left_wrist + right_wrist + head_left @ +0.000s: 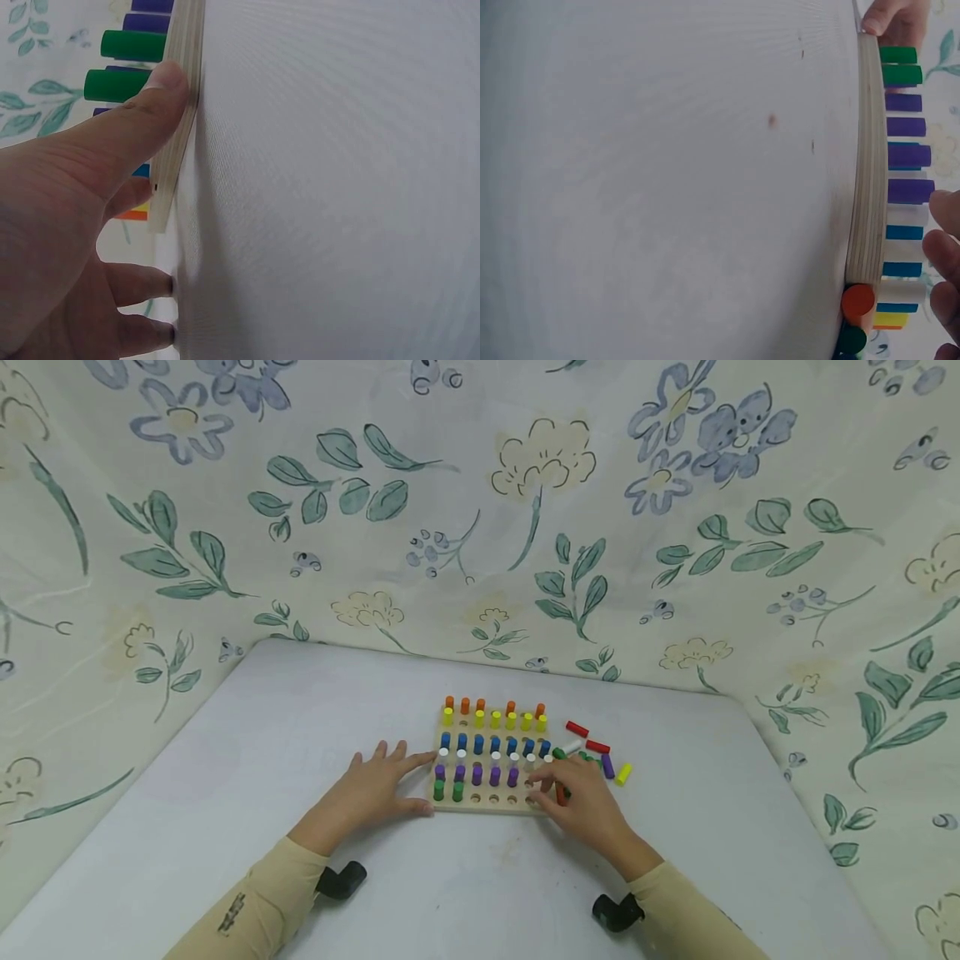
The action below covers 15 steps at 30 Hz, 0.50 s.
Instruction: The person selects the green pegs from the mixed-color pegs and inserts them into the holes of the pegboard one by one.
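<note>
Pegboard [491, 802]: pale unfinished wood, matt; the left wrist view shows ply layers along its edge [176, 135]. Pegs [477, 774] standing in the pegboard: painted, smooth, satin sheen, solid colours. Loose pegs [597, 746] right of the pegboard: same painted finish. Tabletop [300, 735] under the pegboard: white, matt, fine woven-looking texture in the wrist views, a few small specks. Backdrop [480, 527] behind the pegboard: floral-printed cloth, matt, soft creases. Sleeves [255, 902] near the pegboard: beige knit cloth, matt. Wrist mounts [341, 879]: black, look like smooth plastic.
</note>
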{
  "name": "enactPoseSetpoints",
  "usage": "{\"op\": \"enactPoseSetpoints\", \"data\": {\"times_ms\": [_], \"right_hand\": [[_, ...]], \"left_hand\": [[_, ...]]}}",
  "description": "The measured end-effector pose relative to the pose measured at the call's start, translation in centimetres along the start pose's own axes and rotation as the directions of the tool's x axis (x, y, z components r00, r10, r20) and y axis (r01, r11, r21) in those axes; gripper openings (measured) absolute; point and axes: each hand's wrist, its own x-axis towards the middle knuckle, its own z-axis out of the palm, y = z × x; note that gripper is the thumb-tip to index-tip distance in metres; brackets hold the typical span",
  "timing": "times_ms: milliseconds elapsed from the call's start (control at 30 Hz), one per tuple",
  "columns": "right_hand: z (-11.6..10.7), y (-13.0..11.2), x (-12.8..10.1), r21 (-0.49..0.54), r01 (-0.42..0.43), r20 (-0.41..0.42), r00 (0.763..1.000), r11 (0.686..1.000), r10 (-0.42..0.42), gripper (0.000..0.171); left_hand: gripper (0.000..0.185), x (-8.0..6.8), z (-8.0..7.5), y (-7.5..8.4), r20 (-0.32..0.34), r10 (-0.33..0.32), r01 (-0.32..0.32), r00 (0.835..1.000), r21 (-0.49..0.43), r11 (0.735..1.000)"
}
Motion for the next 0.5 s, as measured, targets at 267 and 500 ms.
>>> {"op": "enactPoseSetpoints", "data": {"times_ms": [267,500], "right_hand": [[-0.33,0.18,-0.16,0.0,-0.011,-0.007,1.0,1.0,0.011,0.022],[-0.8,0.88,-0.49,-0.015,-0.019,-0.018,1.0,1.0,0.018,0.022]], "left_hand": [[0.088,0.0,-0.04,0.13,0.002,-0.008,0.008,1.0,-0.007,1.0],[0.088,-0.06,-0.15,0.17,-0.003,-0.006,0.006,1.0,0.0,1.0]]}}
